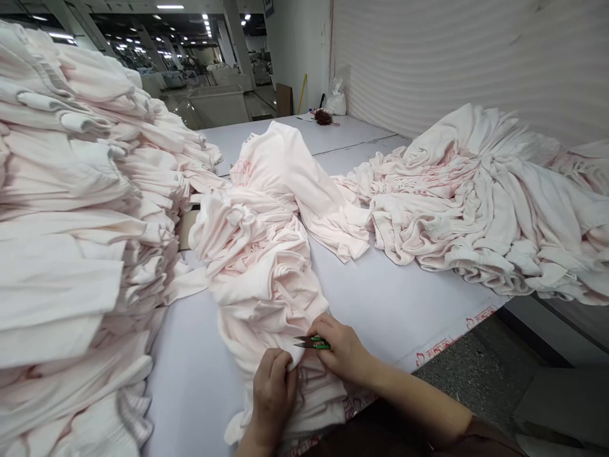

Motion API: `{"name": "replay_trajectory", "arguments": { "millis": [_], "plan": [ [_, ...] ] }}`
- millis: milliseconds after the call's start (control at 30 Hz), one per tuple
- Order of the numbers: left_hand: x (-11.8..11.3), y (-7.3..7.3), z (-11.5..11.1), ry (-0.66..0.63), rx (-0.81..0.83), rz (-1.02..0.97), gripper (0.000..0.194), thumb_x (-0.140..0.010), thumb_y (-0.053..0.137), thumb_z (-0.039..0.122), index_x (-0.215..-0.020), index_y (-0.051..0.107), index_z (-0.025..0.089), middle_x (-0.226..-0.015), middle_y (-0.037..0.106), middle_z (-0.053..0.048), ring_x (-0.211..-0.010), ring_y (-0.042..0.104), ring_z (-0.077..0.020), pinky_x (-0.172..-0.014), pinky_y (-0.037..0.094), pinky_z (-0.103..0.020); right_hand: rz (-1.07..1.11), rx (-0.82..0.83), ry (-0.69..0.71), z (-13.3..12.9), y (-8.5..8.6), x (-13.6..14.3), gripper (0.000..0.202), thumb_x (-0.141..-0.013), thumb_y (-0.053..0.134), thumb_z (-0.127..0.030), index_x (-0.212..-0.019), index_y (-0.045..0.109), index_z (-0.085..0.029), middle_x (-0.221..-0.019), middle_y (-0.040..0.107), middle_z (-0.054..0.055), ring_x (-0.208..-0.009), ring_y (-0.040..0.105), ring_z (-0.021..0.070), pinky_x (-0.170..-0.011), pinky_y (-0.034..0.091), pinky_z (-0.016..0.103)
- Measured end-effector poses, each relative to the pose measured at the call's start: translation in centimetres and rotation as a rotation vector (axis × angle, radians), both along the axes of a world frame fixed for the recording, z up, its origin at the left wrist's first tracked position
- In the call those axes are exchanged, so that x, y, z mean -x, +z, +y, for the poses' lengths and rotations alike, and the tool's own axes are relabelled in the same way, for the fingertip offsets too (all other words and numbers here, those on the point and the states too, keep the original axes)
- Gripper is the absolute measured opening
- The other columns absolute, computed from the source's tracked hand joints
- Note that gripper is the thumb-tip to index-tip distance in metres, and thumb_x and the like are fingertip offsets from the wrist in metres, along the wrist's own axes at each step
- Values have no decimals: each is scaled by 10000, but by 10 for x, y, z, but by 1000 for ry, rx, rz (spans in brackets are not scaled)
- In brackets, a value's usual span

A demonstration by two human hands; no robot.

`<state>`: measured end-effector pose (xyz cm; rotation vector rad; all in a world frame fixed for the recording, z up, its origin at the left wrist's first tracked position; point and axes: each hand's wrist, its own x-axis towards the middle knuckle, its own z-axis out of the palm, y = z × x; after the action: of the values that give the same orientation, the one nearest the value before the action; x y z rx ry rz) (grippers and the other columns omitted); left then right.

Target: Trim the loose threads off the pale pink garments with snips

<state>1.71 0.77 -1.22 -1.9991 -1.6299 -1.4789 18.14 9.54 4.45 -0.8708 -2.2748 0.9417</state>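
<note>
Treat the pale pink cloth (266, 317) lying on the table (190, 362) as likely soft, light and limp, held best at its folded edge, where your left hand (275, 387) pinches it, your right hand (340, 352) gripping green-handled snips (309, 343).

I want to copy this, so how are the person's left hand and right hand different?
The left hand pinches the pale pink cloth; the right hand holds small green-handled snips. The left hand comes in from the bottom edge; the right hand reaches in from the lower right. Both are bare and close together.
</note>
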Motion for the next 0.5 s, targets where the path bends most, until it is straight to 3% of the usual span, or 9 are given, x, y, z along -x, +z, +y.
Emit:
{"name": "replay_trajectory", "arguments": {
  "millis": [100, 200, 500],
  "plan": [
    [1, -2, -1, 14, -37, 24, 240, -803, 496, -46, -872, 508, 184, -791, 487, -11, -738, 492, -137, -666, 465, -236, -85, 103, 70, -1, 11, -7, 192, -801, 643, -177, -983, 675, -227, -960, 636, 16, -855, 610, 164, -760, 469, 258],
    [3, -2, -1, 5, -83, 31, 252, -787, 522, -59, -874, 523, 178, -837, 491, -26, -778, 502, -143, -689, 476, -248, -168, 86, 98, -1, 20, -11, 211, -853, 663, -297, -1042, 711, -218, -931, 675, 29, -853, 632, 178, -758, 467, 262],
    [5, 0, -4, -49, -74, 6, 278, -764, 498, -88, -825, 495, 183, -827, 520, -29, -785, 514, -143, -693, 486, -252, -299, 44, 113, 1, 18, 2, 202, -871, 653, -266, -1049, 743, -233, -976, 725, 30, -906, 665, 184, -762, 464, 246]
  ]
}}
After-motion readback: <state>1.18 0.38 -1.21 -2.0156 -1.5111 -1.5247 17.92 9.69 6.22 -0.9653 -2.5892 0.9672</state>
